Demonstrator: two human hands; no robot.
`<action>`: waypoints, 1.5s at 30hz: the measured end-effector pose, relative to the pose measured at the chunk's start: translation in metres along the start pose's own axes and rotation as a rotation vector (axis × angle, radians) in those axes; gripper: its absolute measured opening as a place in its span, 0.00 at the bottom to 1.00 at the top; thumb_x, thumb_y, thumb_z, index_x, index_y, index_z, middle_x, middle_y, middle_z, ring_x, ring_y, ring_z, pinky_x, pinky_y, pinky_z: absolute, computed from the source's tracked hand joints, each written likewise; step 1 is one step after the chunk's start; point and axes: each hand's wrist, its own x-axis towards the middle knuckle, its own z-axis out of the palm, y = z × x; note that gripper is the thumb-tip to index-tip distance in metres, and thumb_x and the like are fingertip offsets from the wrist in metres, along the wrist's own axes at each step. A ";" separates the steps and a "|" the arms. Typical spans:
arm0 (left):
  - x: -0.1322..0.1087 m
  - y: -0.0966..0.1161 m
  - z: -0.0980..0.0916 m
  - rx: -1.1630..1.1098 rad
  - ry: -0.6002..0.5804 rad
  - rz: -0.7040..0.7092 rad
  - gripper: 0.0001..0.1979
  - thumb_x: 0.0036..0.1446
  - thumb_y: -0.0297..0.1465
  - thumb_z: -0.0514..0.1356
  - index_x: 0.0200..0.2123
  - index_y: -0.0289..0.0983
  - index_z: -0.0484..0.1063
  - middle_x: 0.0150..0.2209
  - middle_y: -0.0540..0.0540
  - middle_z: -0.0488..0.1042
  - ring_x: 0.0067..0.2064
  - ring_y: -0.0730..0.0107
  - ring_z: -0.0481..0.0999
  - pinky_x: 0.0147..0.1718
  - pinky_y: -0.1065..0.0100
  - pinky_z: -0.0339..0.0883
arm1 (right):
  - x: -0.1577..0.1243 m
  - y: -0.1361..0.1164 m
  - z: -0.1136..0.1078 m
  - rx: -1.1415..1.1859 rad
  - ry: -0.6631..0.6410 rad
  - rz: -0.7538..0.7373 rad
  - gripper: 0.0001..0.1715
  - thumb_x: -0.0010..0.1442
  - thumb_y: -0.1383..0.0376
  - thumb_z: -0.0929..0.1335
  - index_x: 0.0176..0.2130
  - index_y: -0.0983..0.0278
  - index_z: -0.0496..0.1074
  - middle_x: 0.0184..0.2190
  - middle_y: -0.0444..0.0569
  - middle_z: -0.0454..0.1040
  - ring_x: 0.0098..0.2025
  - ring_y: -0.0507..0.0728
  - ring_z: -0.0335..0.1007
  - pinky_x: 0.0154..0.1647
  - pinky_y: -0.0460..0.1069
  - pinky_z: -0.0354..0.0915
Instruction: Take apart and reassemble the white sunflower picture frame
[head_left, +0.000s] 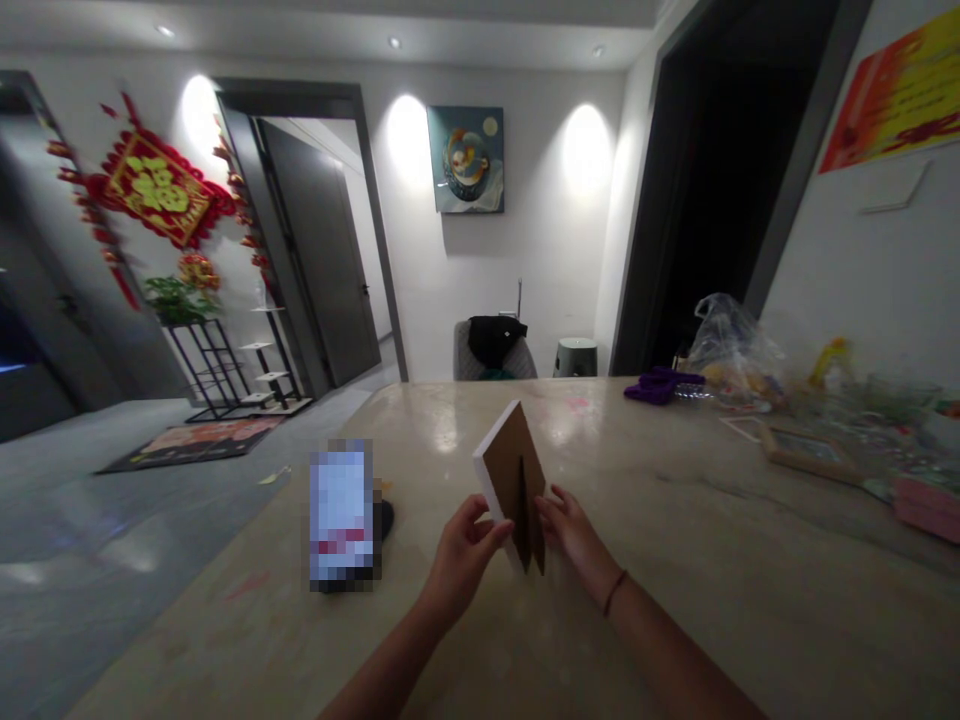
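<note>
A picture frame [504,465] with a white edge and a brown backing stands tilted on the table, its back turned toward me. A brown easel leg [534,535] sticks out from the backing near the bottom. My left hand [466,548] pinches the frame's left edge between thumb and fingers. On the other side, my right hand [571,525] grips the right edge by the leg, its fingertips partly hidden. The front of the frame faces away and cannot be seen.
A phone [341,510] with a blurred screen stands on the table to the left. At the right lie a wooden frame [810,452], a purple cloth [664,385], a clear plastic bag [727,345] and a pink box [926,508]. A chair [465,350] stands beyond the table's far edge.
</note>
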 end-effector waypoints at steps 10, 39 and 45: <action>0.005 -0.004 -0.006 -0.082 0.107 -0.164 0.24 0.40 0.39 0.65 0.39 0.33 0.67 0.36 0.44 0.76 0.36 0.64 0.75 0.36 0.63 0.70 | 0.000 -0.022 -0.014 0.124 -0.010 0.027 0.26 0.37 0.62 0.72 0.39 0.64 0.71 0.32 0.48 0.77 0.32 0.59 0.73 0.32 0.51 0.68; 0.019 -0.033 -0.033 0.156 0.004 -0.388 0.14 0.49 0.36 0.54 0.37 0.36 0.72 0.24 0.50 0.73 0.22 0.74 0.72 0.20 0.74 0.64 | 0.028 -0.025 -0.054 -0.281 0.138 -0.200 0.22 0.35 0.60 0.72 0.35 0.64 0.75 0.38 0.51 0.76 0.44 0.61 0.70 0.50 0.58 0.60; 0.018 -0.031 -0.034 0.142 -0.057 -0.400 0.17 0.48 0.38 0.56 0.39 0.36 0.72 0.26 0.48 0.75 0.23 0.73 0.73 0.22 0.73 0.66 | 0.028 -0.021 -0.056 -0.290 0.143 -0.193 0.22 0.36 0.61 0.72 0.35 0.64 0.75 0.36 0.50 0.77 0.43 0.61 0.70 0.50 0.57 0.60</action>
